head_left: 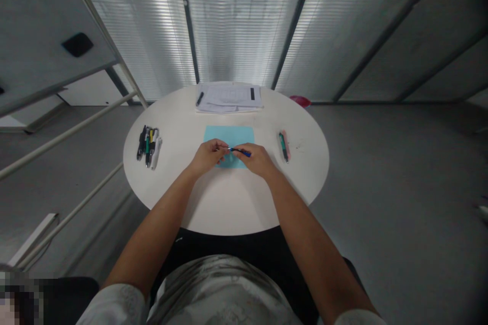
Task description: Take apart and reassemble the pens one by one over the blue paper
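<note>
Over a light blue sheet in the middle of the round white table, both hands meet at a blue pen. My right hand is closed round the pen's body, its darker end pointing right. At the pen's left tip, the fingers of my left hand are pinched together; whatever small part they hold is too tiny to make out. The sheet is partly covered by the hands.
Several pens lie in a group at the table's left. On the right rest a green and black pen and a pink item. White papers with a dark pen on them lie at the far edge.
</note>
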The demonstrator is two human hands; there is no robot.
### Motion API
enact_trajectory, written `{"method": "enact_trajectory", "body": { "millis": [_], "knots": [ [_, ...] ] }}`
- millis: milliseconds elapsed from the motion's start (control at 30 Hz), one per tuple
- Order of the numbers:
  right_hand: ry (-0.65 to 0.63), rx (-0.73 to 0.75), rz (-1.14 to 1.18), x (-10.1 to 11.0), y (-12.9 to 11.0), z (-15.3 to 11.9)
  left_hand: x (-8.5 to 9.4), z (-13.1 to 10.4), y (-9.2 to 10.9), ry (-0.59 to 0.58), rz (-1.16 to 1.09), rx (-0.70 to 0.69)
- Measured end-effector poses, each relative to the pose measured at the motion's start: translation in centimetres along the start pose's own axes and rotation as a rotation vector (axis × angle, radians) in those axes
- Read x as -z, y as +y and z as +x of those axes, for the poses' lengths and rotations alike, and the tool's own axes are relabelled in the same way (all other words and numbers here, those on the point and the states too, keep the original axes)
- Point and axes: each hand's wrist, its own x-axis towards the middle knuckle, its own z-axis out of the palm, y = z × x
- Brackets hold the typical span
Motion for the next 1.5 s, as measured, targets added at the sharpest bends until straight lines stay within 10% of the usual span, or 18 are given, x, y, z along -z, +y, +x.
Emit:
{"method": "enact_trajectory", "body": {
  "millis": [1500],
  "knots": [
    [0.041, 0.052, 0.053, 0.61, 0.11, 0.16, 0.67, -0.01, 0.92, 0.088, -0.170, 0.033]
  ]
}}
